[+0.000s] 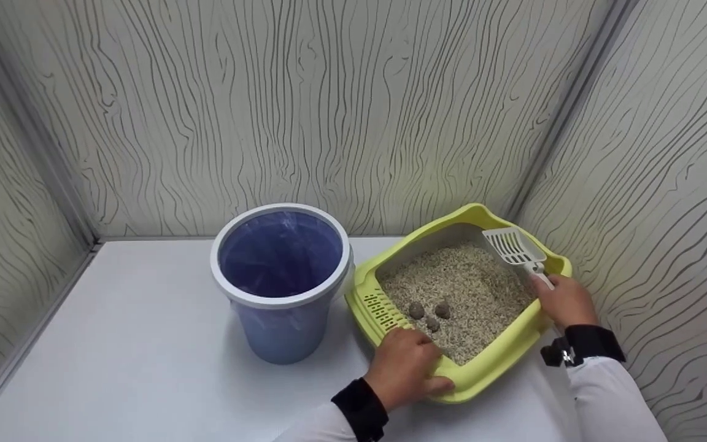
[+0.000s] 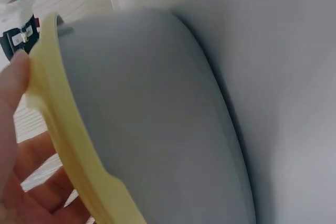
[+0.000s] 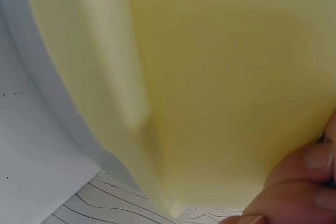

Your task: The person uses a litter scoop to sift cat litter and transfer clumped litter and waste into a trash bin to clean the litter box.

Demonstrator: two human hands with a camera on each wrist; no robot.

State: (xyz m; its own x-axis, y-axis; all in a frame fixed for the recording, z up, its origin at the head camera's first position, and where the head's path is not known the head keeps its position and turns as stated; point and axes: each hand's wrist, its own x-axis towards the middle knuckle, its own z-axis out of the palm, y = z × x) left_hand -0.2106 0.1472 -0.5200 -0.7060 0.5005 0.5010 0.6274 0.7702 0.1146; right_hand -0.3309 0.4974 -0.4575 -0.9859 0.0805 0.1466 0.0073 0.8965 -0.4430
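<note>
Two hands engaged. Left hand (image 1: 404, 368) grips the near rim of the yellow litter tray (image 1: 470, 385); tray probably heavy when filled, best held by that rim. Three clumps (image 1: 416, 310), likely crumbly, lie on loose litter (image 1: 470, 282). Bin (image 1: 286, 334) stands left of tray. Right hand (image 1: 569, 301) holds the slotted scoop (image 1: 513, 247) by its handle, the proper hold; scoop presumably light, stiff. Behind: patterned wall (image 1: 304, 123).

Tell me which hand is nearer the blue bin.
Left. The left hand grips the near edge of the yellow tray beside the blue bin; the right hand holds the scoop at the tray's right edge, farther off.
</note>
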